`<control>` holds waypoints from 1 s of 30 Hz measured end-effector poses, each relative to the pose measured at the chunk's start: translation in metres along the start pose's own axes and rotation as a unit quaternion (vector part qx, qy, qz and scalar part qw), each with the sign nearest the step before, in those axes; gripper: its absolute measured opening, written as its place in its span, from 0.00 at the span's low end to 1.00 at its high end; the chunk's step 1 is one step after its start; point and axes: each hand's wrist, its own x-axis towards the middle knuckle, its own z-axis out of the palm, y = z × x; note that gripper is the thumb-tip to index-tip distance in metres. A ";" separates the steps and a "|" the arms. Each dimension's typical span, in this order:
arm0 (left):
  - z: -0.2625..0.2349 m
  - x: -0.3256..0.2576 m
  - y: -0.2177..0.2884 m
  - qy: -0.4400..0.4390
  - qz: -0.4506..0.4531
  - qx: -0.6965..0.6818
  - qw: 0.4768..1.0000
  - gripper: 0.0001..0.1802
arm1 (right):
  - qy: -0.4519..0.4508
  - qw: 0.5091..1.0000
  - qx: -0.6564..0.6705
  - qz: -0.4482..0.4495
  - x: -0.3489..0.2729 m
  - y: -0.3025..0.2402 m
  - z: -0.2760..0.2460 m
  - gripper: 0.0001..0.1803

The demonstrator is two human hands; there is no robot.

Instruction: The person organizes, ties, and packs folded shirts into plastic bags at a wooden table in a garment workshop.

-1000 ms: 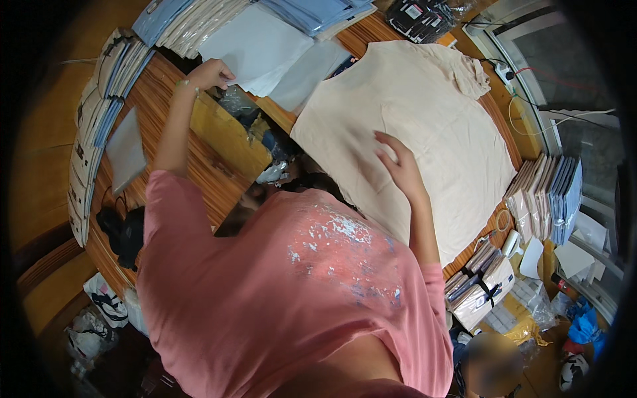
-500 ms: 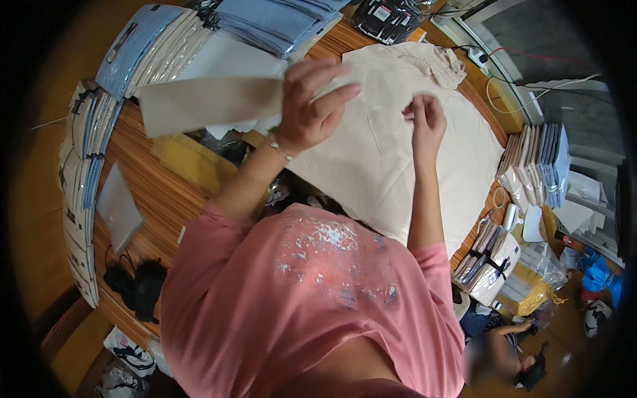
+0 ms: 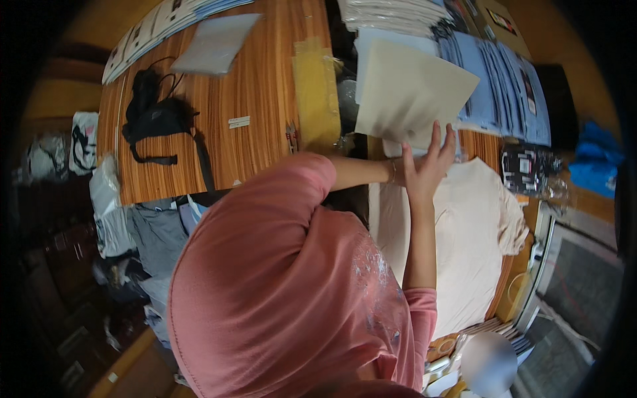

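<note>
overhead: wooden table (image 3: 259, 86), black bag (image 3: 156, 119), cream shirt (image 3: 464, 232) spread flat. both hands (image 3: 424, 166) grasp a stiff cream sheet (image 3: 411, 93).

From my feed the light is warm and indoor, brightest on the cream sheet (image 3: 411, 89) and the wooden surface (image 3: 259, 99). The fisheye bends straight edges hard toward a black rim. The left side falls into murky shadow, and the lower right looks soft and blurred.

Matt cream card sheet (image 3: 411, 89) (stiff paper) – soft cloth shirt (image 3: 464, 239), striped wood table (image 3: 245, 86).
</note>
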 end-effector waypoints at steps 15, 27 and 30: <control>0.017 0.002 0.002 -0.104 -0.055 0.030 0.993 0.14 | -0.168 0.920 -0.144 0.323 0.029 0.105 0.073 0.34; -0.029 0.014 -0.003 -0.106 -0.035 0.245 0.963 0.20 | 0.099 0.799 0.332 0.491 -0.085 0.081 -0.189 0.26; -0.052 0.042 -0.001 -0.085 -0.165 0.319 0.929 0.20 | -0.047 0.758 0.249 0.601 -0.195 0.106 -0.217 0.30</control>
